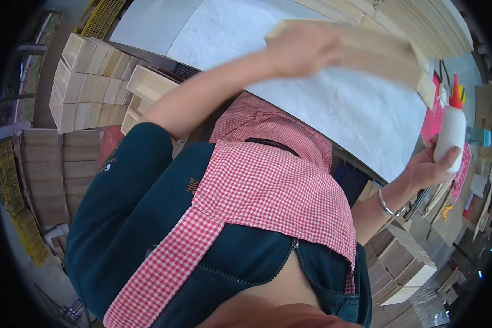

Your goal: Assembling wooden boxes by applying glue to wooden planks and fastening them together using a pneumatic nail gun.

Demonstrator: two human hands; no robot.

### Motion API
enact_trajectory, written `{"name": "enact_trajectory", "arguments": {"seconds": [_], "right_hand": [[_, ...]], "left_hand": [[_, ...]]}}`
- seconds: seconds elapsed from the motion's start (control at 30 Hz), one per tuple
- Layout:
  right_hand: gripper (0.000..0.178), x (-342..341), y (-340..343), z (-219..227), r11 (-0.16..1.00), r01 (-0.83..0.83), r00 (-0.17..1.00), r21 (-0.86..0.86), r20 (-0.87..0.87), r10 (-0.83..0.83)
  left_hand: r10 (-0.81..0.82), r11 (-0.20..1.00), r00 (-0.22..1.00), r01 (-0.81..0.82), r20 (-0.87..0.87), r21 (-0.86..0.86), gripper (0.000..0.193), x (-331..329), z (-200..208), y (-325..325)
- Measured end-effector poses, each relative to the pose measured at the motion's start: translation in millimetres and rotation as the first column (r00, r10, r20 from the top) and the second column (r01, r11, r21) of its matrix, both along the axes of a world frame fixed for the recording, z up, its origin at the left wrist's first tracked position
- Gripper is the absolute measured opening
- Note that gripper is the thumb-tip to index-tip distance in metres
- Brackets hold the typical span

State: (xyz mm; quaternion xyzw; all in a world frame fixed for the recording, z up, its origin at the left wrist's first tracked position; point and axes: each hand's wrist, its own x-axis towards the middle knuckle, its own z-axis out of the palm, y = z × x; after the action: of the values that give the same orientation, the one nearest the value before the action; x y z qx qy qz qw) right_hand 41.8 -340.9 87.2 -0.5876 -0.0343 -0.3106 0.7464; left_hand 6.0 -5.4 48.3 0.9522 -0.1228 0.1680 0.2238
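Note:
My left hand (306, 50), blurred by motion, is closed over a long pale wooden box (380, 57) above the far part of the table. The box is smeared too, and my hand hides part of it. At the right, my right hand (429, 167) is wrapped round a white squeeze bottle (452, 131) with a red nozzle pointing up. The bottle is beyond the table's right edge, apart from the box.
The white marbled table (344, 106) lies in front of me. Pale wooden boards (421, 24) are stacked at its far right. Several wooden boxes (85, 82) are piled at the left, near yellow crates (101, 19). More wooden pieces (399, 259) stand at the lower right.

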Motion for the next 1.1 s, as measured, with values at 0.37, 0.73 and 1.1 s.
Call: {"name": "enact_trajectory", "arguments": {"seconds": [0.37,0.73,1.1], "right_hand": [[0.049,-15.2,84.2,-36.1,0.918,-0.3,0.926,-0.258,-0.31,0.215],[0.054,-28.0,131.4,-52.7,0.599,-0.582,0.811,-0.55,-0.333,0.482],[0.063,-21.7,139.7,-55.4,0.537,-0.589,0.778,-0.604,-0.244,0.578]], "left_hand": [[-0.101,0.957,0.949,0.011,0.3,0.289,0.04,-49.3,-77.9,-62.7],[-0.231,0.97,0.94,0.203,0.251,0.132,0.035,-64.9,-104.6,-66.7],[-0.227,0.97,0.945,0.198,0.234,0.143,0.037,-65.4,-116.5,-66.3]]}}
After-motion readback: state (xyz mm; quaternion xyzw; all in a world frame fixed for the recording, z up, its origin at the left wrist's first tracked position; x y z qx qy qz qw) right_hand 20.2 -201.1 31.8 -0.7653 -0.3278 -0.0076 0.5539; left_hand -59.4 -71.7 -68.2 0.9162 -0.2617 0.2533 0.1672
